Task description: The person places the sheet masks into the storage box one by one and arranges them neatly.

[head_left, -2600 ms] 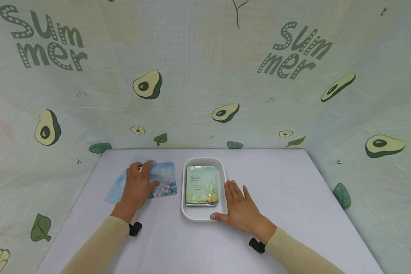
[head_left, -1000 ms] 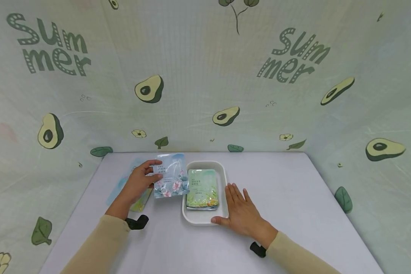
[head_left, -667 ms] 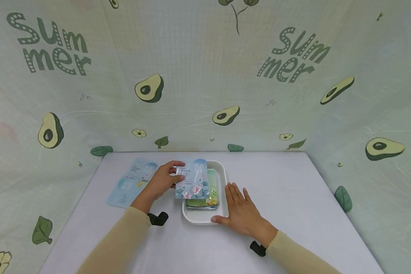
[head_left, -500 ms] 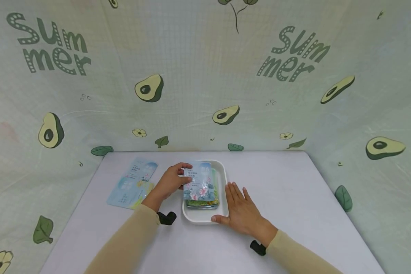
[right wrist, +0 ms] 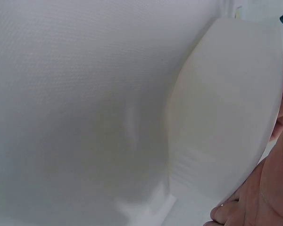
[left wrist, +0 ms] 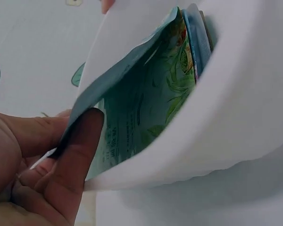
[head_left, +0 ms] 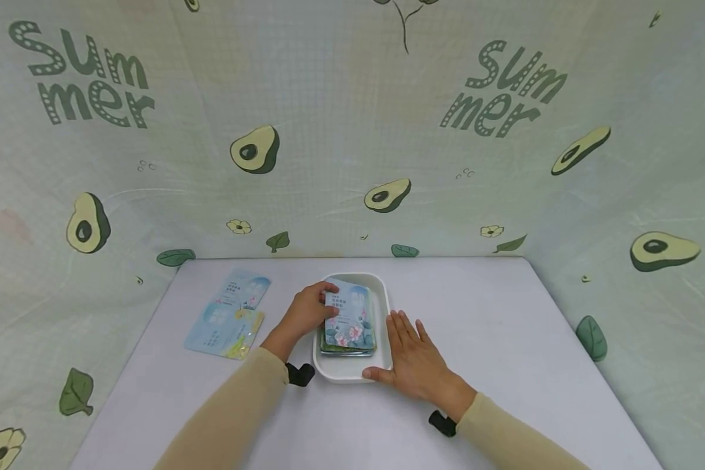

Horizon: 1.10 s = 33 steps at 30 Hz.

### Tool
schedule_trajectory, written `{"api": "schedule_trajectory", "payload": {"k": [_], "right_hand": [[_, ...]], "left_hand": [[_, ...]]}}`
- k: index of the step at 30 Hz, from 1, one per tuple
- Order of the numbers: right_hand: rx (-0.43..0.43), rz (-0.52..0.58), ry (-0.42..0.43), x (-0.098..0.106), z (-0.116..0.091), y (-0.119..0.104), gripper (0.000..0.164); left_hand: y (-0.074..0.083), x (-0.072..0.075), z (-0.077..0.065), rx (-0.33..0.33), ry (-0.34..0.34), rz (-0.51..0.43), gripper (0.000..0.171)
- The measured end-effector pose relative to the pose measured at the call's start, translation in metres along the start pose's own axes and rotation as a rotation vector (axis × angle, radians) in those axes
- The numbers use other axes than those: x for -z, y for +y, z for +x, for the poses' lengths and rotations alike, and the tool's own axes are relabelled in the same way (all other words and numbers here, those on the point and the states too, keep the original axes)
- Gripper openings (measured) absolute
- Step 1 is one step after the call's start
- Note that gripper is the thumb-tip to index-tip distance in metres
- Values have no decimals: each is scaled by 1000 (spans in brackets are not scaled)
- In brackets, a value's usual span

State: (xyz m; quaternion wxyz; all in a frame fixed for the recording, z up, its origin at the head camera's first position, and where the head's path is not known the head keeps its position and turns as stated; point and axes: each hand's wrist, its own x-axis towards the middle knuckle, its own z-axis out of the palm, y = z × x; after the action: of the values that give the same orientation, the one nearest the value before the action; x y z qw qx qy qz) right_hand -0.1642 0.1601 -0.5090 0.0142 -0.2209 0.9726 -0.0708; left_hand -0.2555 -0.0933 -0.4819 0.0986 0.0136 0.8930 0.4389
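Observation:
My left hand (head_left: 306, 313) pinches the left edge of a flat blue sachet (head_left: 349, 320) printed with pink flowers, thumb on top and fingers beneath. The sachet lies over a stack of green sachets (left wrist: 167, 96) inside a white rounded tray (head_left: 343, 373). In the left wrist view its pinched edge is raised while its far end meets the stack. My right hand (head_left: 417, 359) rests against the tray's right rim with straight fingers, the thumb at the front right corner. In the right wrist view the tray's outer wall (right wrist: 221, 103) stands beside that hand.
Left of the tray, overlapping blue sachets (head_left: 214, 329) lie on the white table (head_left: 493, 326), with a yellow-green one (head_left: 248, 333) partly showing. A patterned cloth (head_left: 329, 130) hangs behind the table and along both sides.
My left hand picked up the blue sachet from the pile at left, carried it rightwards and lowered it onto the green stack in the tray. My right hand stayed at the rim.

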Motion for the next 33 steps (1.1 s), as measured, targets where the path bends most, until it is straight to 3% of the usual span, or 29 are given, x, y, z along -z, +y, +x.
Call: {"api": "schedule_trajectory", "payload": {"k": [12,18,22,27,33], "right_hand": [[-2,8,1,3,-2,-1,120],[-6,22,5,2,-2,-1,121],[-14,41,7,2,-4,0,122],[-15,55,1,2,-5,-1,122],[-7,49,7,2,-4,-2,123]], "left_hand": [[15,-1,-6,36,13,163,45],[31,9,-16,38,54,292,42],[33,18,-22,13,81,281,36],[11,31,-31,15,154,257,33],[-54,58,-54,97,203,367,53]]}}
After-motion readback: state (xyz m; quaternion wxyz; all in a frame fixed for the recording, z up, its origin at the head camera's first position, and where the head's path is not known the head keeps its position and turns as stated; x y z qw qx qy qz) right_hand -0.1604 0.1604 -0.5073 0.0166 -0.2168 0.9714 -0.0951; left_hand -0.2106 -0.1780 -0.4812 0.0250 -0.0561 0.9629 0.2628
